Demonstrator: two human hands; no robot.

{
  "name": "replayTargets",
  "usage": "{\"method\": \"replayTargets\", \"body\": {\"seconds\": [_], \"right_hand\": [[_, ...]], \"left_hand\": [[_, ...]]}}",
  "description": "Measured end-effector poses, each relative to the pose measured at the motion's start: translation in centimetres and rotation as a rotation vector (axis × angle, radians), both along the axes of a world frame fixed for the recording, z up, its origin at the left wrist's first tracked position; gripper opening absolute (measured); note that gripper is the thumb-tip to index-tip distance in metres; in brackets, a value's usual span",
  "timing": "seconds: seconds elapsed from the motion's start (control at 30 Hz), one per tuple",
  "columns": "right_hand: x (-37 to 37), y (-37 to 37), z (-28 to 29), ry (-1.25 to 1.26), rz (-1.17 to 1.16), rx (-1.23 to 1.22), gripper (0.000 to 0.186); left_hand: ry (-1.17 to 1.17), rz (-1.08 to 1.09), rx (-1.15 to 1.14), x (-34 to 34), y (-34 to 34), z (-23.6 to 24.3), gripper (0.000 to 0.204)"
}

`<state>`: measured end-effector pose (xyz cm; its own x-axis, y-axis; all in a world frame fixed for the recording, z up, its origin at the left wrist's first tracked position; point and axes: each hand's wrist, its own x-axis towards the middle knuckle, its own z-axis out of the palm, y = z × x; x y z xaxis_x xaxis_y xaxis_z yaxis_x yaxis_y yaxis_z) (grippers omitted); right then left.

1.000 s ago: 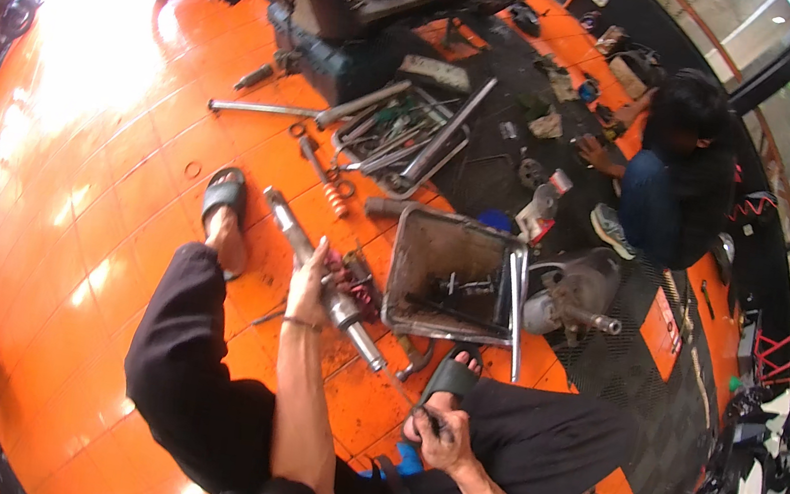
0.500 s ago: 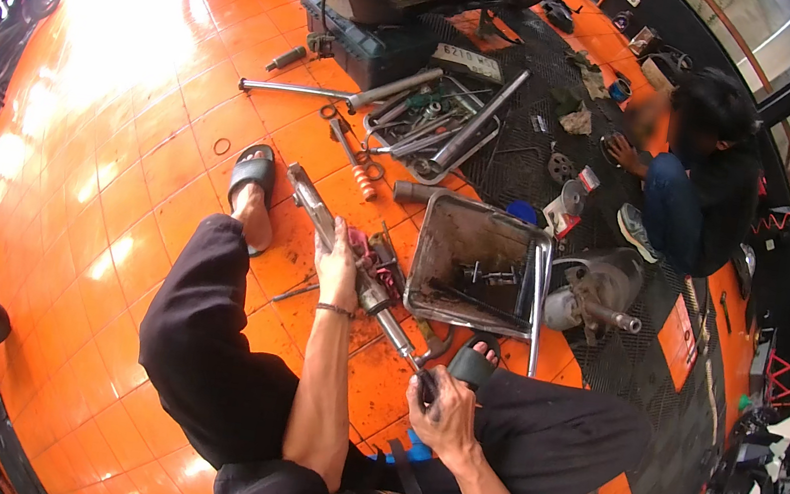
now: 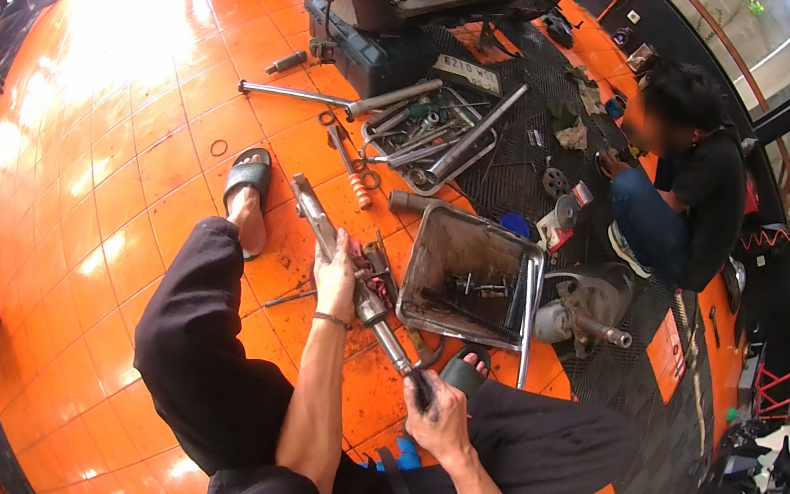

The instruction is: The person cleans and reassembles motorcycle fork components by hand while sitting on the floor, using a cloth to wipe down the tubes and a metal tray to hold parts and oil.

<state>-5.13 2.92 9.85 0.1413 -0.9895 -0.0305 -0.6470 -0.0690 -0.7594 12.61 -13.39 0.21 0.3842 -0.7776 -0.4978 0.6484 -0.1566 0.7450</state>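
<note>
A long greasy metal fork tube [image 3: 318,221] lies slanted across the orange tiled floor between my legs. My left hand [image 3: 336,274] grips its middle. My right hand [image 3: 437,417] is closed around the dark lower end of the tube, near my right foot. Red-stained parts [image 3: 377,267] sit right beside the tube, just past my left hand. My left foot in a dark sandal [image 3: 248,176] rests to the left of the tube's far tip.
A dirty metal tray [image 3: 435,253] with small parts stands right of the tube. An engine part [image 3: 582,314] lies beyond it. Tubes, springs and tools [image 3: 431,136] are heaped farther off. A person in black [image 3: 686,187] sits at the right on a dark mat.
The view has tipped and closed in on the work. My right hand has slid along to the tube's lower end; my left hand keeps its grip at the middle.
</note>
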Motion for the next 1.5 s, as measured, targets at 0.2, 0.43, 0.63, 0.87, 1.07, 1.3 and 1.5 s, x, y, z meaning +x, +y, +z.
{"method": "replayTargets", "body": {"seconds": [0.2, 0.43, 0.63, 0.87, 1.07, 1.3, 1.5], "right_hand": [[0.2, 0.3, -0.3, 0.299, -0.003, -0.274, 0.02], [0.6, -0.4, -1.1, 0.129, 0.026, -0.055, 0.018], [-0.2, -0.5, -1.8, -0.632, -0.254, 0.769, 0.031], [-0.7, -1.1, -0.3, -1.083, -0.234, 1.184, 0.041], [-3.1, 1.0, 2.4, -0.995, -0.29, 1.32, 0.04], [-6.2, 2.4, 4.7, -0.876, -0.383, 1.33, 0.042], [-9.8, 4.8, 6.8, -0.289, -0.288, 0.928, 0.035]], "left_hand": [[-0.114, 0.001, 0.007, -1.4, 0.0, 0.9, 0.025], [-0.206, -0.05, -0.018, -2.1, 0.0, 1.7, 0.051], [0.149, -0.122, 0.016, -1.4, 0.2, 3.4, 0.029], [0.27, -0.186, -0.08, -0.3, 0.3, 4.5, 0.03], [0.02, -0.246, -0.114, 0.4, 0.1, 5.5, 0.032], [0.011, -0.2, -0.118, -0.2, -0.1, 5.9, 0.031], [0.013, -0.023, -0.238, 1.1, -1.2, 2.9, 0.026]]}}
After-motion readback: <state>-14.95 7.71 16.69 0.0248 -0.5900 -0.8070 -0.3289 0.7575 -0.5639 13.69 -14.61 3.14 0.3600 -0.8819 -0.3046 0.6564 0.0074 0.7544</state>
